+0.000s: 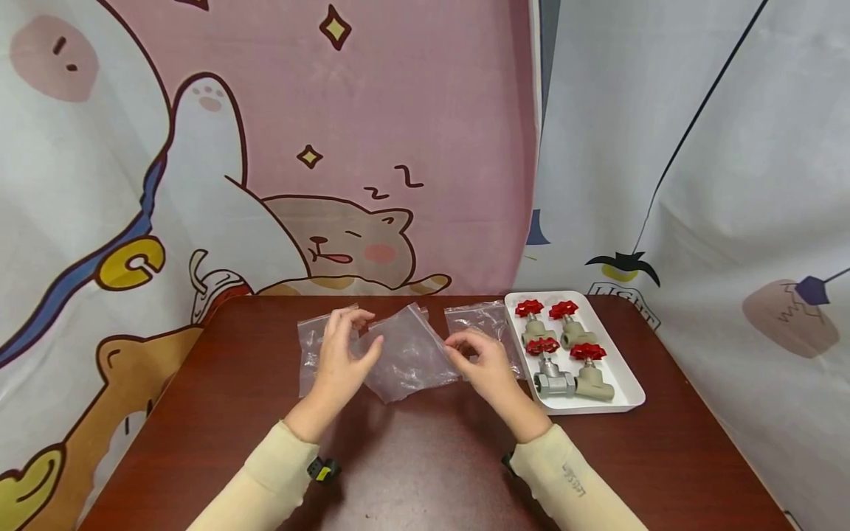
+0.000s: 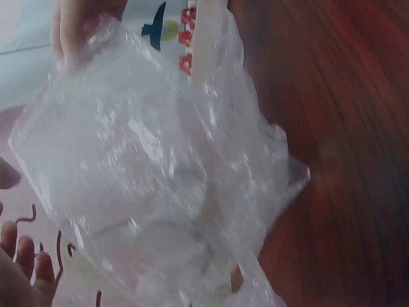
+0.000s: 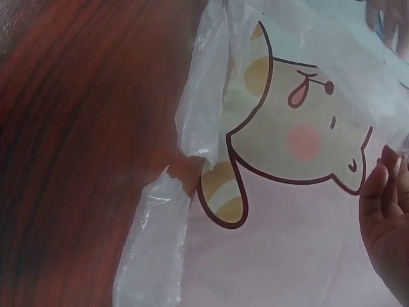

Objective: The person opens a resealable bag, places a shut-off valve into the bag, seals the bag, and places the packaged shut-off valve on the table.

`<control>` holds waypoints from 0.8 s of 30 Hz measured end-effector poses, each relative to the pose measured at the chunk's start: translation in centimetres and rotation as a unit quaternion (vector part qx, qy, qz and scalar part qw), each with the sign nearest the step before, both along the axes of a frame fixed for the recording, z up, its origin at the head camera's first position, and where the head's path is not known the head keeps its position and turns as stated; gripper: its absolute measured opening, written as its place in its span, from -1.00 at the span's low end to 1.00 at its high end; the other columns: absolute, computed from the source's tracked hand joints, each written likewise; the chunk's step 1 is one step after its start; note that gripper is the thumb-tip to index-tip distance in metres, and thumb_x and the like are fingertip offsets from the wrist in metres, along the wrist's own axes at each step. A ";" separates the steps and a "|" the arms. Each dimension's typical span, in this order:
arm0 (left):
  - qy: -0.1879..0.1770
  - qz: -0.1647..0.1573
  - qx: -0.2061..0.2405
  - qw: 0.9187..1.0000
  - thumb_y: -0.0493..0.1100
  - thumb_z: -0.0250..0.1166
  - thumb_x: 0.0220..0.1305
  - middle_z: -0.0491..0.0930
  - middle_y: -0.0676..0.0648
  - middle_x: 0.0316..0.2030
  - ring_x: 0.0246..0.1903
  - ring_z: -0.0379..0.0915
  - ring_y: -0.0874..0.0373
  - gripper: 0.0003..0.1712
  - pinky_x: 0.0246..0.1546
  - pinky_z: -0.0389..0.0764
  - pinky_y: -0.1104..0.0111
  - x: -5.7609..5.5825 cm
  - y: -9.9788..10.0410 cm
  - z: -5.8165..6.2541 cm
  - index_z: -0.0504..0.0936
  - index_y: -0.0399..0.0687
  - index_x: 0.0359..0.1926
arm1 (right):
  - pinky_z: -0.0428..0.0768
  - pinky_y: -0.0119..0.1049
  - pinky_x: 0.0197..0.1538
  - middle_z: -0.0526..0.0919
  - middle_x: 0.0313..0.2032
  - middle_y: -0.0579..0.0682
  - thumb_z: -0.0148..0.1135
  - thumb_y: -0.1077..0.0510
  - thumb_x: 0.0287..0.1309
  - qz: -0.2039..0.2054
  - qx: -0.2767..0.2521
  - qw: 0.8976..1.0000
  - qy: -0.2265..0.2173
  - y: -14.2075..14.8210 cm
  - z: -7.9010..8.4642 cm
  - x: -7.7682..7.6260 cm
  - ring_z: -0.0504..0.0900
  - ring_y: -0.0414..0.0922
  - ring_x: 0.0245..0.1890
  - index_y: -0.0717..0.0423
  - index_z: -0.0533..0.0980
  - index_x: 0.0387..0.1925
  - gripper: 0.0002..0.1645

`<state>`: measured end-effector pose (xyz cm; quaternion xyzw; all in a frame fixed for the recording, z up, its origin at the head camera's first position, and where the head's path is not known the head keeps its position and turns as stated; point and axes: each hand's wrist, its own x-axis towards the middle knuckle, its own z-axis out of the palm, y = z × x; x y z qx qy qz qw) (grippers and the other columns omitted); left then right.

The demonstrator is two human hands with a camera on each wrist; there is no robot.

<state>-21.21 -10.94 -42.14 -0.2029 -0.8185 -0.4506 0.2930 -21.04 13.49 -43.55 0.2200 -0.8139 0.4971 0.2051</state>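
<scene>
A clear zip-lock plastic bag [image 1: 410, 352] is held up over the table between the two hands. My right hand [image 1: 490, 363] pinches its right edge between thumb and fingers; the right wrist view also shows this hand [image 3: 386, 214] at the bag. Beside the bag's left side is my left hand [image 1: 341, 354], thumb and fingers spread apart with a gap between them. In the left wrist view the loose fingers of the left hand [image 2: 25, 275] appear apart from the film. The bag looks flat, with nothing visible inside.
More clear bags lie on the brown table [image 1: 425, 472]: one bag [image 1: 310, 350] at the left, another bag [image 1: 479, 318] at the right. A white tray [image 1: 620, 400] at right holds several valves with red handwheels, including a silver valve [image 1: 554, 383]. A printed curtain [image 1: 458, 147] hangs behind.
</scene>
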 end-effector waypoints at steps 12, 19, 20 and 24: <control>-0.204 -0.052 -0.013 0.978 0.11 0.29 0.19 0.62 0.13 -0.56 -0.54 0.45 0.33 -0.74 -0.47 0.48 0.46 1.8 3.2 1.6 0.71 0.05 -0.39 | 0.49 -0.51 -0.45 0.60 -0.48 -0.15 0.36 0.35 -0.03 0.030 0.067 0.992 0.107 -1.7 0.4 0.9 0.50 -0.31 -0.51 0.11 0.62 -0.43 -0.88; -0.212 -0.056 -0.001 0.976 -0.01 0.28 0.24 0.66 0.09 -0.48 -0.46 0.53 0.31 -0.80 -0.41 0.53 0.46 1.9 3.2 1.5 0.70 -0.03 -0.33 | 0.49 -0.51 -0.42 0.65 -0.42 -0.13 0.36 0.31 0.02 0.048 0.070 0.990 0.111 -2.4 0.4 1.3 0.52 -0.29 -0.46 0.12 0.64 -0.39 -0.93; -0.214 -0.060 0.001 0.975 -0.02 0.28 0.25 0.66 0.08 -0.47 -0.44 0.55 0.29 -0.80 -0.40 0.55 0.46 1.9 3.2 1.5 0.69 -0.03 -0.31 | 0.49 -0.51 -0.42 0.65 -0.42 -0.13 0.36 0.30 0.03 0.046 0.067 0.991 0.106 -2.4 0.3 1.3 0.52 -0.30 -0.46 0.12 0.64 -0.39 -0.94; -0.214 -0.068 0.001 0.974 -0.04 0.29 0.24 0.66 0.07 -0.47 -0.44 0.58 0.24 -0.83 -0.40 0.56 0.45 1.9 3.2 1.5 0.68 -0.02 -0.31 | 0.48 -0.52 -0.48 0.64 -0.44 -0.12 0.35 0.28 0.05 0.035 0.045 0.995 0.080 -2.3 0.2 1.2 0.48 -0.34 -0.53 0.10 0.64 -0.39 -0.94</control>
